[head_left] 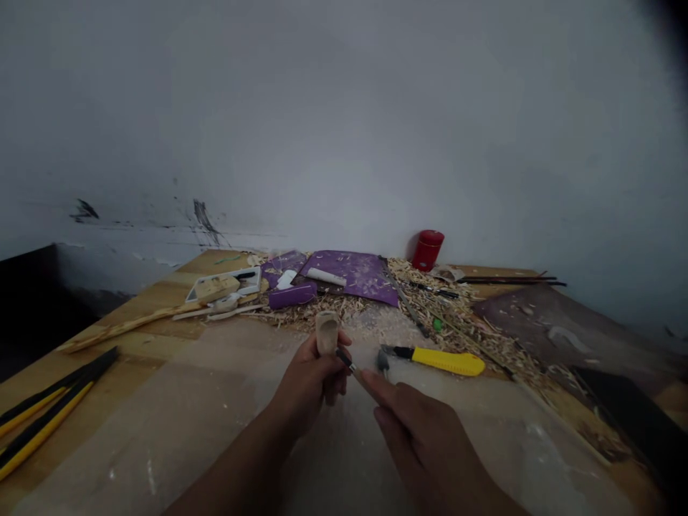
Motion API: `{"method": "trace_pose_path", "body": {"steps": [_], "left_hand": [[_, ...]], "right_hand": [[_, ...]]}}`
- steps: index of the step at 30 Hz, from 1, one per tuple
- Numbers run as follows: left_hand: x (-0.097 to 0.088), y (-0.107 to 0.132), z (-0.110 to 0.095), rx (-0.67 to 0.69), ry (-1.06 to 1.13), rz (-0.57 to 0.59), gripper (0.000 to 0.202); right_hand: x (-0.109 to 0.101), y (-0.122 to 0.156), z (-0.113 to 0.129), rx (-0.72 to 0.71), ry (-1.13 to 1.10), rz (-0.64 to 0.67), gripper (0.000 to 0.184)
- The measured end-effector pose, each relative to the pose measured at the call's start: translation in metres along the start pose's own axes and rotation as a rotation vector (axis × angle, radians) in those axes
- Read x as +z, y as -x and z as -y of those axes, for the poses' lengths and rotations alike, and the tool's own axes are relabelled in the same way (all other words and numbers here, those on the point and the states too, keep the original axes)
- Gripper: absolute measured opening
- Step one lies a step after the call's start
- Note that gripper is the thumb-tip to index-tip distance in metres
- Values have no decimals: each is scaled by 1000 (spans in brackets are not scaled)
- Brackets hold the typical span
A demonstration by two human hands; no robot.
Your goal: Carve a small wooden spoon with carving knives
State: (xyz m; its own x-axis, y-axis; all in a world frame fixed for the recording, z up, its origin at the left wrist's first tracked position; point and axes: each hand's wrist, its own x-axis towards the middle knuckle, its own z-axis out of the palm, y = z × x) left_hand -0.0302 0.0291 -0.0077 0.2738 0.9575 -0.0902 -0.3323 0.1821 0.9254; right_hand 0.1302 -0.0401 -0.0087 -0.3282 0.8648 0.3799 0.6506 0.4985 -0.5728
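Note:
My left hand (314,376) is closed round a small pale wooden piece (327,332), held upright with its hollowed top end showing above the fingers. My right hand (416,426) grips a slim carving tool (347,360); its dark tip rests against the side of the wooden piece, just above my left thumb. Both hands hover over the wooden tabletop (177,401) near its middle.
A yellow utility knife (443,360) lies just right of the hands. Wood shavings (462,322), purple sheets (360,274), a red canister (428,249) and wood scraps (218,288) sit behind. Yellow-black tools (46,412) lie at the left edge, dark boards (623,401) at the right.

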Motion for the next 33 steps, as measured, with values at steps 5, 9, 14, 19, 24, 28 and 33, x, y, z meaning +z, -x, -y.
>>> {"method": "trace_pose_path", "body": {"steps": [5,9,14,19,24,28,33], "left_hand": [[-1,3,1,-11,-35,20,21],[-2,4,4,11,-53,77,26],[-5,6,4,2,-55,124,24],[-6,9,5,-8,-24,219,21],[-2,10,7,27,-43,207,27],[2,9,9,37,-100,177,32],[10,12,9,58,-166,98,36]], "right_hand": [[-3,0,3,-1,20,7,40],[-5,1,4,-23,48,10,40],[-8,1,7,-64,137,7,39],[-11,2,7,-81,180,24,39],[-14,2,8,-99,157,20,38],[-14,3,9,-97,145,23,37],[-11,6,7,-134,173,54,41]]}}
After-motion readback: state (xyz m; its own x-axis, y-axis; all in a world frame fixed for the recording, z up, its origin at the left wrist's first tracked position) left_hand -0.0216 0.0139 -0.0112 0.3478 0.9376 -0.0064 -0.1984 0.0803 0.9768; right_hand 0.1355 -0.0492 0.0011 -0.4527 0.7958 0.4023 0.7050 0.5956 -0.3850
